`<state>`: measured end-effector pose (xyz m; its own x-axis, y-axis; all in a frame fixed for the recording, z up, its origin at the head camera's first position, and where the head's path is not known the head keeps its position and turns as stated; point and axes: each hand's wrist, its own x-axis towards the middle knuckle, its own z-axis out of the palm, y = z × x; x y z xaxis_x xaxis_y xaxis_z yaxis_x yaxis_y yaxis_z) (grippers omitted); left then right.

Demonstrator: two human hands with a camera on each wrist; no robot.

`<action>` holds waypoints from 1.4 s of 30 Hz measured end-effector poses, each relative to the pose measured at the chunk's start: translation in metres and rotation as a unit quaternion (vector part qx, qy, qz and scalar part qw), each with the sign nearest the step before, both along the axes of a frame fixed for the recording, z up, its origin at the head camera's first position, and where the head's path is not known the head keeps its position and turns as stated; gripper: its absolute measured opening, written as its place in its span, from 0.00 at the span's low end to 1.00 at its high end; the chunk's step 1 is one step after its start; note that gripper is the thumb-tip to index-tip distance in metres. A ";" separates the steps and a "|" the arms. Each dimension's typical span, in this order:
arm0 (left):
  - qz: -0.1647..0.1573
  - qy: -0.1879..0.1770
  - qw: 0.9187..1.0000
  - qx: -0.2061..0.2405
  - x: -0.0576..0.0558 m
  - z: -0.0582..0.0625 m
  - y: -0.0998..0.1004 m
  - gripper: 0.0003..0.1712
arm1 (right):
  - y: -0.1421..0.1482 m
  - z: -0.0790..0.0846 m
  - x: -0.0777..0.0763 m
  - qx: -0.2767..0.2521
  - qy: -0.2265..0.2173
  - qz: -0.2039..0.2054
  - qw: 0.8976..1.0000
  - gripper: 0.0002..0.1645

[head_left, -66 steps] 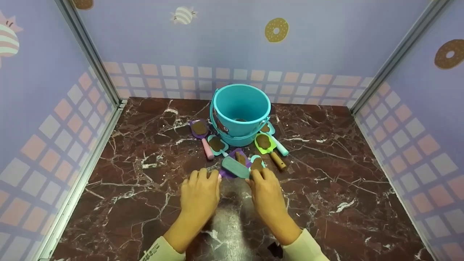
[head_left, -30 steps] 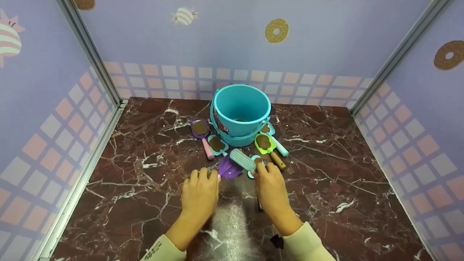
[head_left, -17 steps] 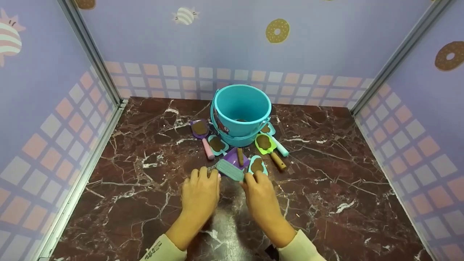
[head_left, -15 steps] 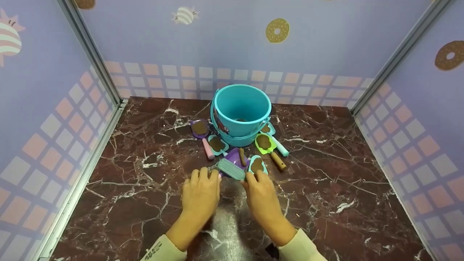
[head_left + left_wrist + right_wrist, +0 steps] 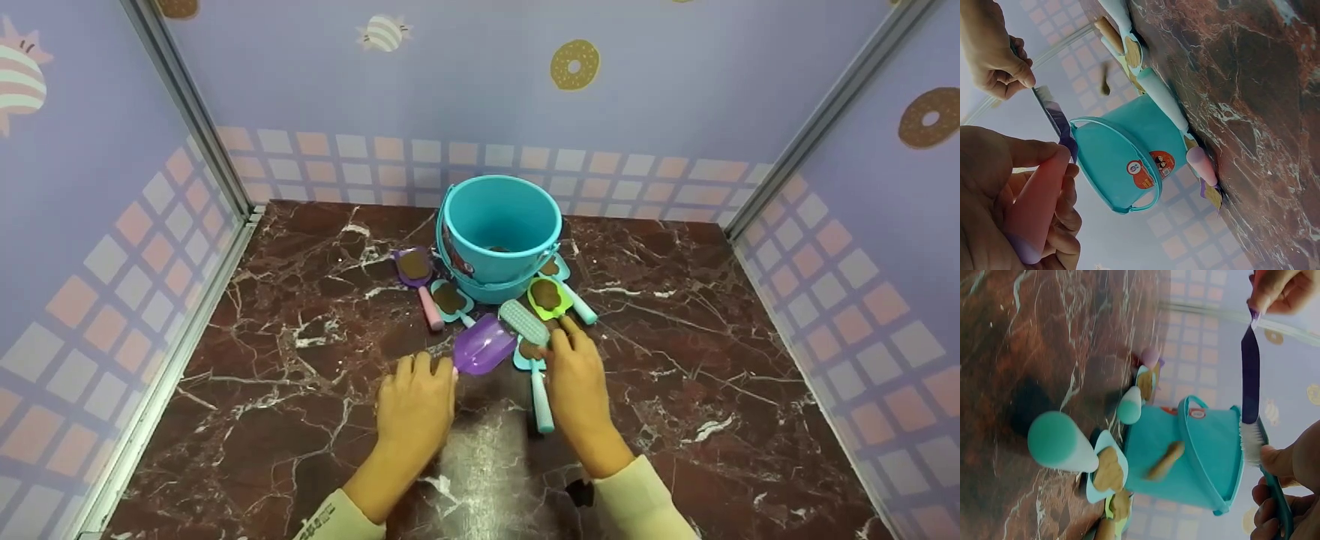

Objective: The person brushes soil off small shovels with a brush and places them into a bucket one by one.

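My left hand (image 5: 416, 409) grips the pink handle (image 5: 1039, 208) of a purple toy shovel (image 5: 484, 343), raised in front of the bucket with its blade bare. A grey-green brush (image 5: 523, 321) is held by its handle in my right hand (image 5: 579, 382), to the right of the blade. In the right wrist view its white bristles (image 5: 1251, 441) are right at the blade's edge. A blurred brown elongated lump (image 5: 1168, 461) appears in mid-air, apart from blade and brush; the head view does not show it. Behind stands a turquoise bucket (image 5: 499, 262).
Around the bucket lie several toy shovels bearing brown lumps: a teal one (image 5: 529, 360) under the brush, a lime one (image 5: 549, 296) by my right hand, a purple one with a pink handle (image 5: 430, 309) at left. Patterned walls (image 5: 375, 90) enclose the marbled surface (image 5: 285, 420).
My right hand and the brush swung left across the purple shovel, then back right and forward. The brown lump, seen on the blade half a second ago, is off it. My left hand stays nearly still.
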<state>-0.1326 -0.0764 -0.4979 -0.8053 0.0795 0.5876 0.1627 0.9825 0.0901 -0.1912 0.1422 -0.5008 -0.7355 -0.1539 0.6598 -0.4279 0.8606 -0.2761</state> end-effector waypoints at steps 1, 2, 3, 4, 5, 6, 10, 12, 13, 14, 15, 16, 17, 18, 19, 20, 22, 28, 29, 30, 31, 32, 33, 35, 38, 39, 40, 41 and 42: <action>-0.002 0.002 1.000 0.001 0.000 -0.001 0.000 0.11 | 0.001 0.000 0.000 -0.001 -0.001 -0.001 1.000 0.13; -0.003 0.002 1.000 0.002 -0.001 -0.001 0.000 0.11 | 0.002 0.000 0.000 -0.001 -0.003 -0.002 1.000 0.14; -0.004 0.000 1.000 0.003 -0.001 -0.001 0.000 0.11 | 0.003 0.000 0.000 0.000 -0.005 -0.003 1.000 0.15; -0.005 -0.004 1.000 0.006 -0.001 -0.001 0.000 0.11 | 0.003 0.001 0.001 0.001 -0.007 -0.003 1.000 0.15; -0.007 -0.011 1.000 0.011 -0.001 -0.001 -0.001 0.11 | 0.003 0.002 0.002 0.000 -0.010 -0.002 1.000 0.16; -0.009 -0.021 1.000 0.020 -0.002 0.000 -0.002 0.11 | 0.003 0.003 0.003 -0.002 -0.012 0.000 1.000 0.17; -0.014 -0.095 0.992 0.079 -0.004 0.001 -0.007 0.13 | 0.003 0.007 0.007 -0.017 -0.021 0.011 1.000 0.17; -0.015 -0.139 0.983 0.122 -0.007 0.001 -0.012 0.13 | 0.003 0.009 0.009 -0.025 -0.026 0.016 0.999 0.15; -0.018 -0.162 0.975 0.153 -0.009 0.001 -0.015 0.12 | 0.003 0.010 0.010 -0.029 -0.028 0.019 0.999 0.15; -0.028 -0.189 0.962 0.194 -0.010 0.002 -0.018 0.11 | 0.003 0.011 0.011 -0.032 -0.029 0.021 0.999 0.14; -0.045 -0.220 0.942 0.250 -0.013 0.003 -0.021 0.11 | 0.003 0.012 0.011 -0.035 -0.031 0.023 0.999 0.14; -0.070 -0.257 0.909 0.322 -0.014 0.003 -0.023 0.12 | 0.003 0.013 0.012 -0.037 -0.032 0.025 0.998 0.14; -0.101 -0.296 0.858 0.406 -0.015 0.004 -0.026 0.12 | 0.003 0.014 0.012 -0.039 -0.033 0.026 0.998 0.14; -0.131 -0.334 0.791 0.496 -0.017 0.004 -0.028 0.11 | 0.003 0.015 0.013 -0.041 -0.033 0.028 0.998 0.13; -0.156 -0.367 0.709 0.582 -0.018 0.005 -0.031 0.12 | 0.003 0.016 0.013 -0.042 -0.034 0.028 0.998 0.13; -0.173 -0.396 0.621 0.654 -0.018 0.005 -0.033 0.12 | 0.003 0.017 0.013 -0.044 -0.034 0.030 0.998 0.13; -0.186 -0.440 0.466 0.745 -0.019 0.004 -0.036 0.14 | 0.003 0.019 0.014 -0.045 -0.035 0.033 0.998 0.12; -0.197 -0.480 0.318 0.793 -0.019 0.003 -0.040 0.17 | 0.001 0.020 0.015 -0.048 -0.048 0.038 0.997 0.11; -0.197 -0.481 0.317 0.793 -0.020 0.003 -0.040 0.17 | 0.000 0.020 0.015 -0.052 -0.048 0.039 0.997 0.11; -0.197 -0.482 0.316 0.793 -0.020 0.003 -0.040 0.17 | -0.001 0.019 0.016 -0.056 -0.047 0.043 0.996 0.11; -0.197 -0.482 0.316 0.793 -0.020 0.003 -0.040 0.17 | -0.002 0.019 0.017 -0.061 -0.047 0.048 0.996 0.11; -0.196 -0.482 0.316 0.793 -0.020 0.003 -0.039 0.17 | -0.003 0.018 0.018 -0.065 -0.047 0.056 0.995 0.11; -0.196 -0.482 0.318 0.792 -0.020 0.003 -0.039 0.17 | -0.005 0.018 0.019 -0.069 -0.048 0.067 0.994 0.12; -0.196 -0.483 0.321 0.791 -0.020 0.004 -0.038 0.16 | -0.010 0.018 0.023 -0.074 -0.051 0.090 0.992 0.12; -0.198 -0.486 0.323 0.787 -0.019 0.003 -0.038 0.16 | -0.018 0.019 0.030 -0.066 -0.062 0.125 0.988 0.13; -0.200 -0.488 0.324 0.786 -0.019 0.003 -0.038 0.16 | -0.020 0.019 0.032 -0.063 -0.064 0.131 0.987 0.13; -0.202 -0.489 0.324 0.784 -0.019 0.003 -0.038 0.16 | -0.022 0.019 0.033 -0.061 -0.066 0.134 0.987 0.13; -0.204 -0.490 0.327 0.782 -0.019 0.003 -0.038 0.16 | -0.022 0.019 0.033 -0.062 -0.066 0.137 0.986 0.13; -0.205 -0.491 0.329 0.780 -0.018 0.003 -0.038 0.16 | -0.022 0.019 0.033 -0.064 -0.067 0.138 0.986 0.13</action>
<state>-0.1509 -0.1140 -0.4950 -0.7768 0.5191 -0.3566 -0.6078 -0.4701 0.6400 -0.1585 0.1201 -0.4813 -0.7591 -0.2820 0.5867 -0.5930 0.6712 -0.4447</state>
